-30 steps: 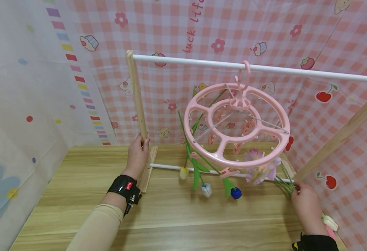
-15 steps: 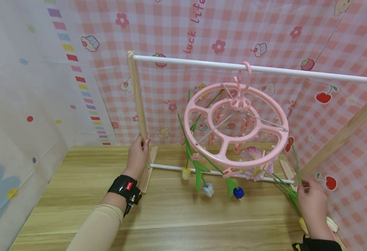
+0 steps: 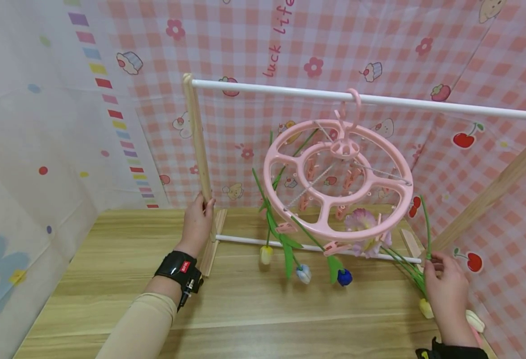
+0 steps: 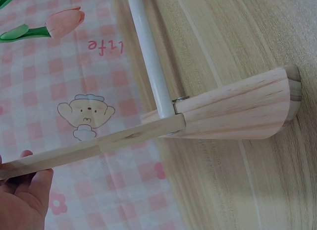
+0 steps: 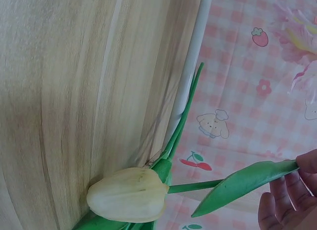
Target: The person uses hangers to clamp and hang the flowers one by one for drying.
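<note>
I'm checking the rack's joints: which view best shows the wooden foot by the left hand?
The left wrist view: the wooden foot appears large, where the post and lower white bar join it. The head view shows it smaller, partly behind the post; the right wrist view doesn't show it.

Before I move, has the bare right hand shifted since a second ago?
Yes: in the head view, the right hand sits slightly farther right of the thin white lower bar.
</note>
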Demonstrator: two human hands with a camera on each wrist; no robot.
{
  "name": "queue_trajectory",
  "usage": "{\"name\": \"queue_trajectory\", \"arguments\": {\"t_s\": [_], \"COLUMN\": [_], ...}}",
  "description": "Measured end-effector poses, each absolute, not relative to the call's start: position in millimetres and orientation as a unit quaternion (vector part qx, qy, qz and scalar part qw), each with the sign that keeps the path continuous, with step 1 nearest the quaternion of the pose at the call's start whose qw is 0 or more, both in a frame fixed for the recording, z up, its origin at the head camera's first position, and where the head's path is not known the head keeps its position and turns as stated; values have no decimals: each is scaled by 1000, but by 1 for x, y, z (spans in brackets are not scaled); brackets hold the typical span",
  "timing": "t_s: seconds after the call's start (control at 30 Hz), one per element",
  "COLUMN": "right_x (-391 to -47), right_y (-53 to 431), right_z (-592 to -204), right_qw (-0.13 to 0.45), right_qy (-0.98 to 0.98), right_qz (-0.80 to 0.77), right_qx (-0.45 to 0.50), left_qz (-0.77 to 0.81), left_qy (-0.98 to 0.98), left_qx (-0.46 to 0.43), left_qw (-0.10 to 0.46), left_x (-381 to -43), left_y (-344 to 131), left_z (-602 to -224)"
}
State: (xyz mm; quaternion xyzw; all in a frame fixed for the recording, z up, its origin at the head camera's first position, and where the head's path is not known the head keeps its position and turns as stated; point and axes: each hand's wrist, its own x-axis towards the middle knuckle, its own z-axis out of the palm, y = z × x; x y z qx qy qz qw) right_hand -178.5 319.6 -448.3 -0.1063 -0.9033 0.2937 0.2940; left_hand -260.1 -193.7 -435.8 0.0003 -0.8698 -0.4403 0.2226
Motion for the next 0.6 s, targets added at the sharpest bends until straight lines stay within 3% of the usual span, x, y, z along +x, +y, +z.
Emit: {"name": "queue_trajectory", "arguments": {"t_s": [0.6], "right_x": [-178], "right_y": [307], "right_z": [-443], "right_qw": [300], "right_qy": [-898], "right_qz": [312], "right_qx": [-83], "left_qz": [-504], "left_qy": [-832], "left_qx": [19], "left_qw": [229], "left_x": [-253], "left_y": [-190], "left_z": [-424]}}
